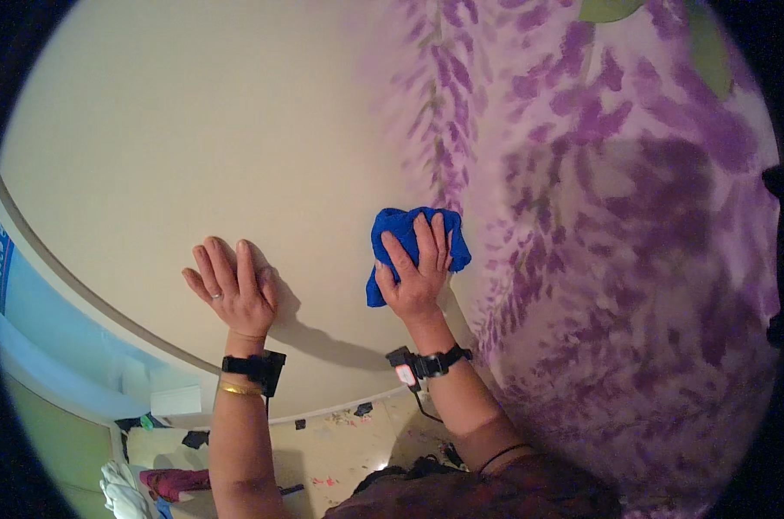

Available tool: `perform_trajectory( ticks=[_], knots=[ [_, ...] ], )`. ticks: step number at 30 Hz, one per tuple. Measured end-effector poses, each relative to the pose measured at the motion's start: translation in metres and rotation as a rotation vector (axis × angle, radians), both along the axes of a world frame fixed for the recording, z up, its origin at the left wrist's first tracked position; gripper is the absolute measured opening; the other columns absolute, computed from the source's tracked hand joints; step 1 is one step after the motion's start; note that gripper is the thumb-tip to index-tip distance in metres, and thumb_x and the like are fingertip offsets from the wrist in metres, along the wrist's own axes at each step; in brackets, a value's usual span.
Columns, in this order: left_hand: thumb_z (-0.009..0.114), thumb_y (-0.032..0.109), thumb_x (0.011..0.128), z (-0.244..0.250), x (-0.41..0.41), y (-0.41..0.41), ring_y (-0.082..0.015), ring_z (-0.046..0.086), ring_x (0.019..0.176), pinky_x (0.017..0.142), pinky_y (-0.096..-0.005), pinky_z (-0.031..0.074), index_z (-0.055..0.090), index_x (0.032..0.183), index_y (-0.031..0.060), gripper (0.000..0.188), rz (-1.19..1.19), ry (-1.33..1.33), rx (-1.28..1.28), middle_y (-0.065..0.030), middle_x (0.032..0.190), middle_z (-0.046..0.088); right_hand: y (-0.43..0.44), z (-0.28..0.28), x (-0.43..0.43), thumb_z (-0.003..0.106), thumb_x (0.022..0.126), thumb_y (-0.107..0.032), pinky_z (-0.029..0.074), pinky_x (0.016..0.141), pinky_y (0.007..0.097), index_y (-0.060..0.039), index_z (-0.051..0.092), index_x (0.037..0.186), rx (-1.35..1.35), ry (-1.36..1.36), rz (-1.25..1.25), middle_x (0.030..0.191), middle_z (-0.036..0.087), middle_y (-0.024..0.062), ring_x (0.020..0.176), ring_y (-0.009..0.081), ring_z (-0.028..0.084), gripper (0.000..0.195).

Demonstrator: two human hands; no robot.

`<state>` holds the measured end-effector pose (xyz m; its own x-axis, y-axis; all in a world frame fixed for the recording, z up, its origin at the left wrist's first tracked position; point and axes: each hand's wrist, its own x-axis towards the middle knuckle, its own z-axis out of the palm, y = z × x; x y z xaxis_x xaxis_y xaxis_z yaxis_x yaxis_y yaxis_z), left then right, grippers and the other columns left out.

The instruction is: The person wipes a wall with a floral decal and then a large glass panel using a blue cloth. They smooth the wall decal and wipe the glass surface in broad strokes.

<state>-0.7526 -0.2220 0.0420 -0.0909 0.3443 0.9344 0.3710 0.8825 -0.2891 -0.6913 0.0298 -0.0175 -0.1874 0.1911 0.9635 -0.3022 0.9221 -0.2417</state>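
A wall faces me, plain cream (249, 130) on the left and printed with purple hanging flowers (440, 130) toward the right. My right hand (418, 266) presses a crumpled blue cloth (398, 224) to the wall, where the cream part meets a flower strand. Its fingers are spread over the cloth, and a loose corner hangs below the thumb. My left hand (236, 289) lies with its fingers apart against or just off the cream surface and holds nothing. A ring is on one of its fingers. Both wrists carry black strapped devices.
A curved wall edge (106, 305) runs along the left, with a blue panel (1, 266) bearing writing beyond it. Below, the floor (333, 447) shows scattered dark scraps and paint-like specks. Dark red fabric (174, 483) and a white cloth or bag (119, 490) lie at lower left.
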Motion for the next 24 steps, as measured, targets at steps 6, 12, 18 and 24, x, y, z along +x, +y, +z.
perform_trajectory(
  ticks=[6, 12, 18, 24],
  knots=[
    [0.046, 0.033, 0.097, 0.001, 0.0, 0.002, -0.0423, 0.021, 0.144, 0.117, -0.0576, 0.007, 0.049, 0.139, 0.0103, 0.047, -0.007, 0.024, -0.018, -0.0224, 0.153, 0.031, 0.001, -0.119, -0.009, 0.066, 0.081, -0.024, 0.035, 0.106, 0.0585, -0.0167, 0.067, 0.114, -0.054, -0.016, -0.059, 0.137, 0.044, 0.0214, 0.129, 0.0517, 0.039, 0.034],
    [0.046, 0.036, 0.097, 0.002, 0.001, -0.002, -0.04, 0.023, 0.144, 0.116, -0.0574, 0.008, 0.048, 0.141, 0.0143, 0.049, 0.012, 0.055, 0.0, -0.0195, 0.153, 0.032, -0.01, -0.218, 0.026, 0.067, 0.083, -0.013, 0.03, 0.108, 0.0603, -0.0094, 0.06, 0.12, -0.178, -0.268, 0.043, 0.145, 0.034, 0.0247, 0.134, 0.054, 0.031, 0.038],
    [0.054, 0.028, 0.092, 0.0, 0.005, 0.004, -0.037, 0.028, 0.143, 0.117, -0.0548, 0.009, 0.056, 0.134, 0.0157, 0.044, -0.003, 0.028, 0.041, -0.0179, 0.15, 0.038, -0.006, -0.1, 0.014, 0.063, 0.088, -0.018, 0.023, 0.11, 0.0611, -0.0073, 0.059, 0.126, 0.052, -0.148, 0.026, 0.146, 0.035, 0.0258, 0.137, 0.05, 0.029, 0.04],
    [0.059, 0.029, 0.088, 0.01, 0.01, 0.005, -0.0347, 0.031, 0.141, 0.118, -0.0552, 0.01, 0.058, 0.131, 0.0181, 0.045, -0.02, 0.042, 0.041, -0.0165, 0.148, 0.041, -0.033, -0.008, -0.017, 0.066, 0.084, -0.037, 0.018, 0.109, 0.067, -0.0222, 0.06, 0.127, 0.076, 0.049, -0.073, 0.144, 0.04, 0.0197, 0.136, 0.048, 0.029, 0.046]
  ],
)
